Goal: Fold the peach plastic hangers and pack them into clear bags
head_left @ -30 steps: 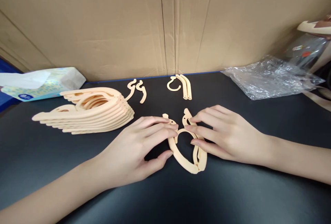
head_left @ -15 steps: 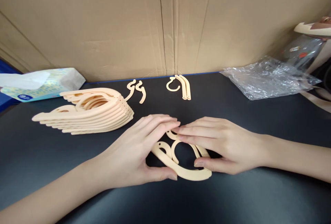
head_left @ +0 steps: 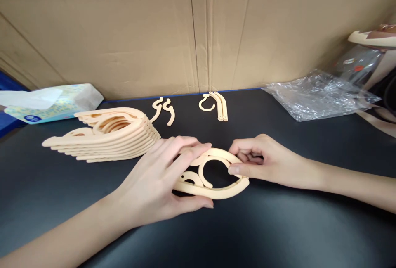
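Note:
A cream plastic folding clothes hanger [head_left: 227, 193] lies folded on the black table, its curved arms drawn around a round hook. My left hand [head_left: 163, 177] wraps over its left end, fingers along the far side and thumb by the near edge. At the right end my right hand [head_left: 266, 160] pinches the hanger between thumb and curled fingers. The hanger's left tip is hidden under my left hand. Just beyond my left hand stands a stack of similar folded hangers [head_left: 123, 142].
Two loose curved hanger pieces [head_left: 168, 111] lie behind the stack. A loose hook [head_left: 206, 105] and two hanger arms [head_left: 221, 107] lie farther right. A tissue pack [head_left: 58, 100] is at back left, a clear plastic bag [head_left: 315, 96] at back right. Cardboard [head_left: 139, 32] stands behind.
The hanger's arms have come together into a closed oval around the hook. My right hand has shifted right, from lying over the hanger to pinching its right end.

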Demonstrator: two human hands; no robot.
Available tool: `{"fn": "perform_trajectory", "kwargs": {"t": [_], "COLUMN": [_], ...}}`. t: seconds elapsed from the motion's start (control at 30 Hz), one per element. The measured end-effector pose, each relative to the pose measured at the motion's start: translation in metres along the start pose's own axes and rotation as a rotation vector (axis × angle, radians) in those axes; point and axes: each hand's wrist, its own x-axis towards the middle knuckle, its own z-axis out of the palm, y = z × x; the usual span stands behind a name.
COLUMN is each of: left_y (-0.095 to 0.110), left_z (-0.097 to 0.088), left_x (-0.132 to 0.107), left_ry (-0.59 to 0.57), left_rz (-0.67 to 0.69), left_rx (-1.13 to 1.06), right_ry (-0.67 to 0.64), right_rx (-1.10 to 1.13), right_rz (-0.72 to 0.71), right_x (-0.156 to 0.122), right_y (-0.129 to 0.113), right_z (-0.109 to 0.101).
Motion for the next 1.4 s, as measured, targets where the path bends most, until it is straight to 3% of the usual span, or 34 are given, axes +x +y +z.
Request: {"fn": "perform_trajectory", "kwargs": {"t": [0.13,0.3,1.4], "left_y": [0.001,0.001,-0.001], "left_z": [0.0,0.0,0.0], "left_x": [-0.001,-0.001,-0.002], "left_ry": [0.085,0.112,0.033], "left_rz": [0.074,0.125,0.162], "left_rx": [0.069,0.123,0.067], "right_ry": [-0.117,-0.195,-0.275], "right_rx": [0.336,0.48,0.497], "right_rz": [0.191,0.249,0.317], "right_x": [0.001,0.002,0.005], "right_y": [-0.006,-0.008,-0.001], "right_z": [-0.004,-0.007,-0.018]}}
